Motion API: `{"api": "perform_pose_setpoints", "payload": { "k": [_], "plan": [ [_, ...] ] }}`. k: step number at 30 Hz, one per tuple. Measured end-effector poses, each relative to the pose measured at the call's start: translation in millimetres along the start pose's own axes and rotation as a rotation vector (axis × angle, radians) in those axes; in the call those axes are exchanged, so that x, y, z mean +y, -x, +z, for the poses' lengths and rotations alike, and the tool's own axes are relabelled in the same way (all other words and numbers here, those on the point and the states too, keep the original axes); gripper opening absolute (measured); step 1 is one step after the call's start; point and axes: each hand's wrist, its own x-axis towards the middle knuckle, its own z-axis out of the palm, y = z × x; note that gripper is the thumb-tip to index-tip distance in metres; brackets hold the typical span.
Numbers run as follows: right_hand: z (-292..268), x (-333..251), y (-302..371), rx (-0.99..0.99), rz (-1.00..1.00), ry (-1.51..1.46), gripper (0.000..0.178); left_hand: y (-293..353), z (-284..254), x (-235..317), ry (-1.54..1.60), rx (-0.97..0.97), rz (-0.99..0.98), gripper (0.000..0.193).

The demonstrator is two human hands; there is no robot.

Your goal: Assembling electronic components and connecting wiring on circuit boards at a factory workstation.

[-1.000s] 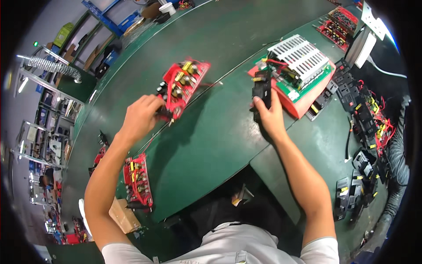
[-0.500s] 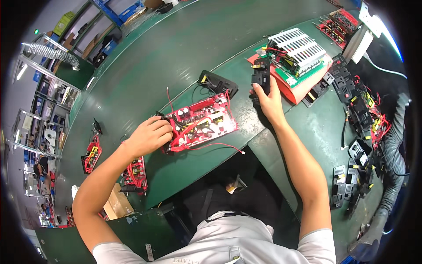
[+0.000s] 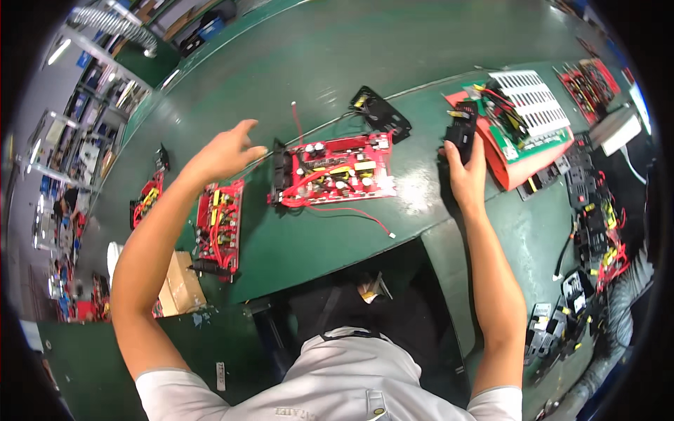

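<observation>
My right hand [image 3: 466,172] grips a black plastic end panel [image 3: 460,129] with a yellow connector at its top, just left of a white slotted metal cover. My left hand [image 3: 226,149] hovers over the green bench with its fingers apart and holds nothing. Right of it lies a red circuit board [image 3: 337,172] with red wires, yellow parts and a black panel at its left end. Behind that board rests another black panel [image 3: 379,116] on a thin cable. A second red board [image 3: 219,224] sits below my left hand.
On the right, the slotted metal cover [image 3: 533,105] stands on a green board over an orange sheet [image 3: 498,165]. Several black panels [image 3: 590,210] are heaped near a flexible grey duct [image 3: 621,316]. A cardboard box [image 3: 181,284] is beside my left forearm; another red board [image 3: 149,193] lies farther left.
My left hand has let go of the red board's left end and moved away to the left, its fingers spreading. My right hand still holds the black panel. The whole view has shifted.
</observation>
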Motion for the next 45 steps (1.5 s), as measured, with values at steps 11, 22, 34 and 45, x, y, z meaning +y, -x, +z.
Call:
{"api": "perform_pose_setpoints", "payload": {
  "k": [11, 22, 34, 45],
  "plan": [
    [0, -12, 9, 0.081, -0.171, 0.372, 0.057, -10, 95, 6, 0.524, 0.085, -0.193, 0.09],
    [-12, -21, 11, 0.125, -0.408, 0.803, 0.068, -11, 100, 19, 0.725, 0.281, -0.226, 0.053],
    [48, -37, -23, -0.203, -0.025, 0.485, 0.042, 18, 65, 40, 0.571, 0.453, -0.21, 0.075],
    [64, -40, 6, -0.163, -0.15, 0.472, 0.018, -70, 74, 44, -0.022, 0.172, -0.19, 0.06]
  ]
}}
